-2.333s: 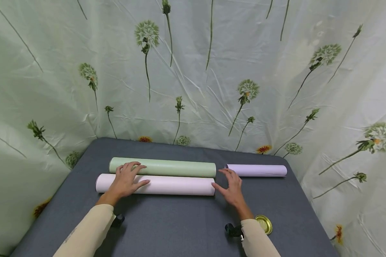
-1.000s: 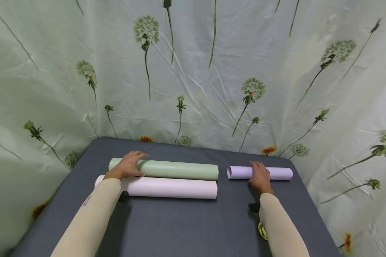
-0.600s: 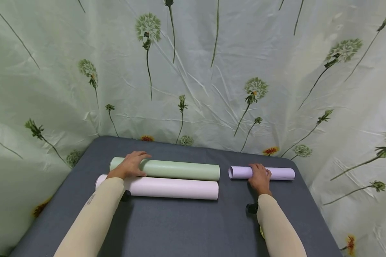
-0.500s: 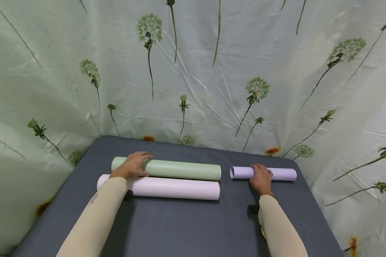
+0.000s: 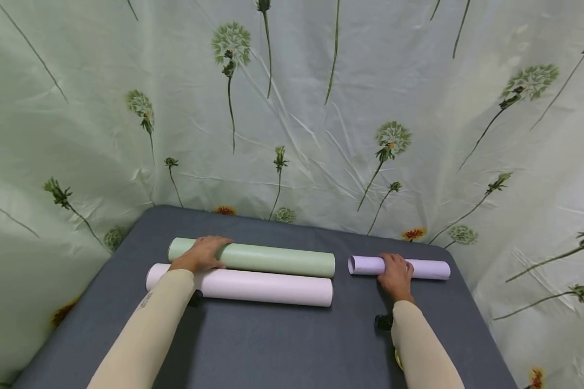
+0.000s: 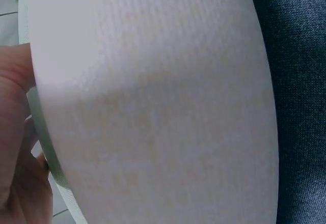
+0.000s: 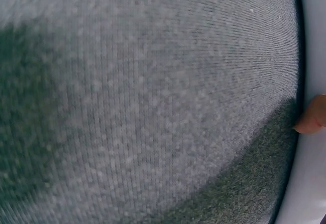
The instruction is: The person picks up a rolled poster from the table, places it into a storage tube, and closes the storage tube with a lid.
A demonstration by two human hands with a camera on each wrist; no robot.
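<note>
Purple roll (image 5: 432, 269): on tabletop (image 5: 282, 348), long axis left-to-right, under the nearer right grip (image 5: 396, 275), which is clamped near its middle. Left grip (image 5: 200, 255), well apart, clamped over green roll (image 5: 282, 260).

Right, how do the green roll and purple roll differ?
The green roll is longer and thicker than the purple roll. The green roll lies alongside the pink roll; the purple roll lies apart. The left hand grips the green roll, the right hand the purple roll. Both lie on the table.

Table (image 5: 292, 346) — green roll (image 5: 277, 259), pink roll (image 5: 272, 287), purple roll (image 5: 430, 269), gold object (image 5: 398, 359).
</note>
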